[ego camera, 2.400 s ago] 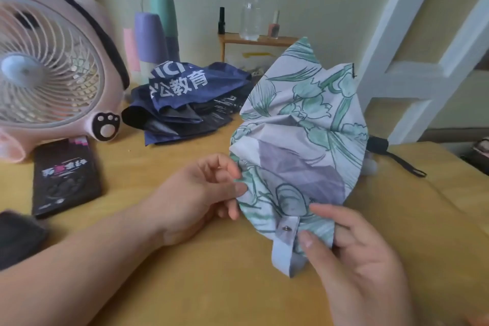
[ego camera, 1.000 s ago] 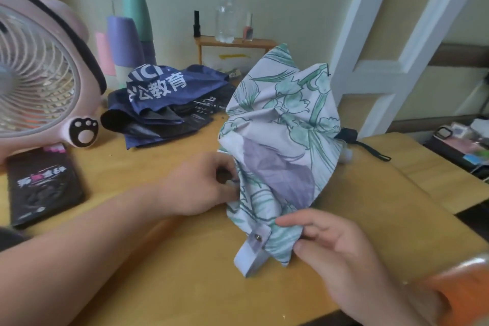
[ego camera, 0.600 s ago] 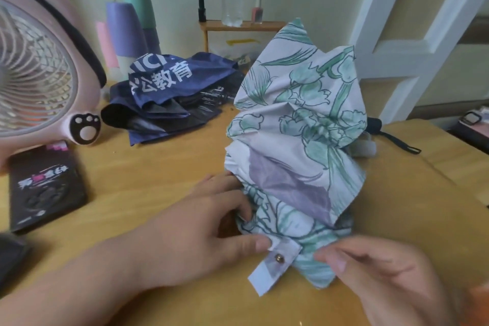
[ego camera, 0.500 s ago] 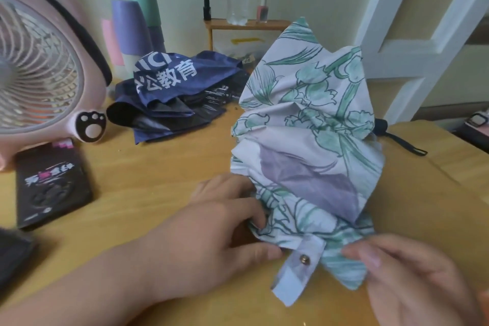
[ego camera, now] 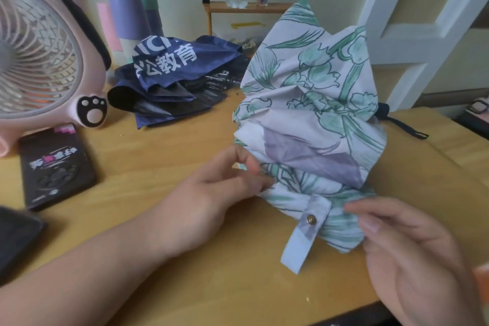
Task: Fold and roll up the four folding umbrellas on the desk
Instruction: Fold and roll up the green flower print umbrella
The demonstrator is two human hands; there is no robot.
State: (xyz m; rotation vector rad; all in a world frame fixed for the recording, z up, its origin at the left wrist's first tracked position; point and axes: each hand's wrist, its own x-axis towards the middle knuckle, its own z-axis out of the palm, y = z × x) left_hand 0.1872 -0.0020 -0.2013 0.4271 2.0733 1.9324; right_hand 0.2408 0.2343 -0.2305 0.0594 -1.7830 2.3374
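Note:
A white folding umbrella with green flower print (ego camera: 312, 103) stands bunched and loose on the wooden desk (ego camera: 164, 156). Its pale blue closing strap with a brass snap (ego camera: 307, 230) hangs off the near edge. My left hand (ego camera: 211, 193) pinches the fabric at the umbrella's lower left side. My right hand (ego camera: 412, 254) grips the fabric's lower right edge, beside the strap. A navy umbrella with white lettering (ego camera: 169, 74) lies unrolled further back. A dark handle with a wrist loop (ego camera: 397, 124) pokes out behind the floral umbrella.
A pink desk fan (ego camera: 39, 55) fills the left side. A black phone (ego camera: 55, 164) lies in front of it. Pastel cups (ego camera: 129, 10) and a small wooden shelf with bottles (ego camera: 243, 2) stand against the back wall. The desk's near edge runs below my right hand.
My left hand slid from under the strap up to the fabric's left side. The strap now hangs free and my right hand holds the lower right edge closer to it.

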